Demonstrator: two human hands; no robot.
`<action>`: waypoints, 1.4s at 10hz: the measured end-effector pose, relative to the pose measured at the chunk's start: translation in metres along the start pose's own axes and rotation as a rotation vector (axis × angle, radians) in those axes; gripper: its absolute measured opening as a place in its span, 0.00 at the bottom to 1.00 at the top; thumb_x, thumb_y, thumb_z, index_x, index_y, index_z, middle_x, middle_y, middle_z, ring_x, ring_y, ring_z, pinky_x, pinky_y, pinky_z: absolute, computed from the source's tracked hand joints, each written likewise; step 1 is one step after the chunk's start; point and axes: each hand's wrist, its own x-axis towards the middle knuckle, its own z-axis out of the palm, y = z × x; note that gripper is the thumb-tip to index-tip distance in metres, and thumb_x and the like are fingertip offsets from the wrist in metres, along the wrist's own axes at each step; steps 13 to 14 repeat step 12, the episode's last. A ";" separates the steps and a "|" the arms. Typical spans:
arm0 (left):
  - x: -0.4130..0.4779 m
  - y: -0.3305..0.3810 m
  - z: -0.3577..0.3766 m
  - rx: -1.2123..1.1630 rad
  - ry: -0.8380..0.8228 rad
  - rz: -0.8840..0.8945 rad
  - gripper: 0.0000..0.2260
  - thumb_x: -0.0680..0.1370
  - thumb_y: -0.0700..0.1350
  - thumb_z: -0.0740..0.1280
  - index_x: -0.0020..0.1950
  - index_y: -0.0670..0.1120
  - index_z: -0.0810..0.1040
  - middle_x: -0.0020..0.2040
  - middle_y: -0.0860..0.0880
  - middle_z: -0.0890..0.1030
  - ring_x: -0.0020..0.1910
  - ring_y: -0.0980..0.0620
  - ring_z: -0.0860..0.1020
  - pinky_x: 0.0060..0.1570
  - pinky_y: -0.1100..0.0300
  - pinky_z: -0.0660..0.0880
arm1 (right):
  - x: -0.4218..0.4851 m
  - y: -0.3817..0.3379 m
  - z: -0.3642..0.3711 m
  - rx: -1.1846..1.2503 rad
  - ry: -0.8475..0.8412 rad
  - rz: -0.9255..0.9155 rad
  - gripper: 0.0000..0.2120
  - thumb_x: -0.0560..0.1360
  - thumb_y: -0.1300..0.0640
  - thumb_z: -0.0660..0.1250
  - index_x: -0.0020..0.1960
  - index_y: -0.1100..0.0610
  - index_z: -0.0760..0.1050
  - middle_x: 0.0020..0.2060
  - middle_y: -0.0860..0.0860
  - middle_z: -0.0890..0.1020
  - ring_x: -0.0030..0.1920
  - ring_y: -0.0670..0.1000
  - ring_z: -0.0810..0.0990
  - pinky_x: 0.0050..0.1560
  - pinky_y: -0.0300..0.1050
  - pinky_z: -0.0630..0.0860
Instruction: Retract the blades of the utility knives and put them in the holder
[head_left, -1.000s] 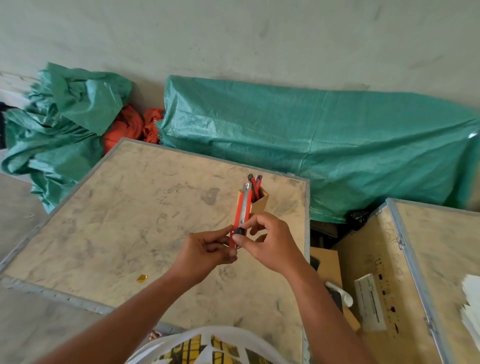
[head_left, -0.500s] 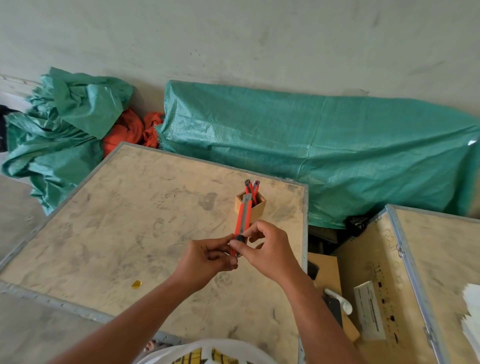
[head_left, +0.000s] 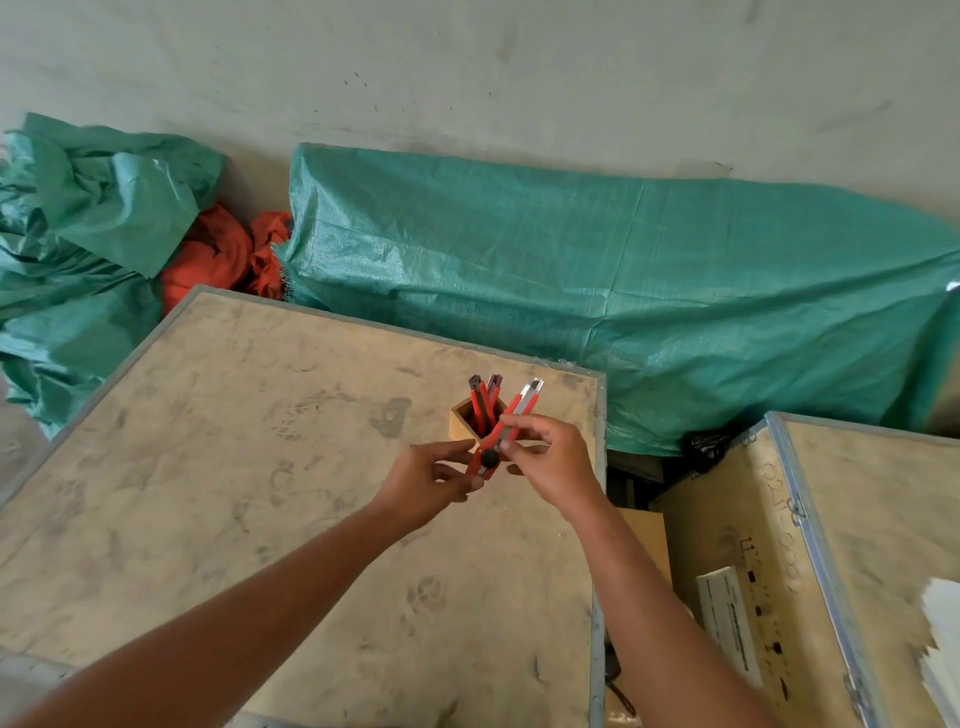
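Hands meet over a dusty plywood crate top with a metal rim (head_left: 332, 509) in the head view, the only view there is. A red plastic utility knife with a black thumb wheel (head_left: 503, 435) is held between them, tilted with its silvery metal nose up and to the right, just in front of a small square wooden holder (head_left: 462, 422). The left hand (head_left: 431, 480) pinches the lower, butt end of the handle between thumb and fingertips; the right hand (head_left: 550, 460) closes its fingers on the mid-body, just above the wheel. At the upper end a short bright metal tip shows — whether that is blade or only the guide sleeve I cannot tell. Two more red utility knives (head_left: 484, 402) stand upright in the holder already, dark ends up. Behind the crate lies a long bundle under green woven tarpaulin (head_left: 597, 280), and a second wooden crate (head_left: 779, 545) stands to the right. The knife looks light and stiff, its smooth plastic sides a little slippery, so the safe hold is on the handle flanks, well away from the nose — with a thumb free to work the wheel and slider. The holder is small and probably light, likely to tip if a knife is dropped in at a slant.
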 end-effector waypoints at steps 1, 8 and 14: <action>0.038 0.004 0.000 0.124 0.019 0.034 0.26 0.69 0.41 0.79 0.66 0.48 0.78 0.56 0.54 0.84 0.49 0.54 0.84 0.55 0.51 0.81 | 0.034 0.015 0.000 -0.017 0.091 0.024 0.15 0.73 0.65 0.76 0.55 0.49 0.86 0.52 0.49 0.86 0.48 0.52 0.88 0.47 0.55 0.87; 0.131 -0.038 0.012 0.466 0.076 0.002 0.30 0.65 0.51 0.80 0.64 0.49 0.75 0.60 0.46 0.79 0.59 0.46 0.77 0.52 0.59 0.72 | 0.089 0.070 0.056 -0.593 0.025 -0.184 0.15 0.73 0.60 0.70 0.56 0.47 0.86 0.53 0.46 0.88 0.52 0.59 0.83 0.50 0.56 0.80; 0.093 -0.012 0.009 0.472 0.104 -0.043 0.39 0.66 0.48 0.80 0.74 0.45 0.67 0.70 0.42 0.73 0.66 0.43 0.73 0.63 0.51 0.72 | 0.045 0.019 0.025 -0.339 0.161 -0.150 0.13 0.75 0.66 0.73 0.59 0.58 0.86 0.56 0.54 0.87 0.59 0.53 0.84 0.66 0.46 0.77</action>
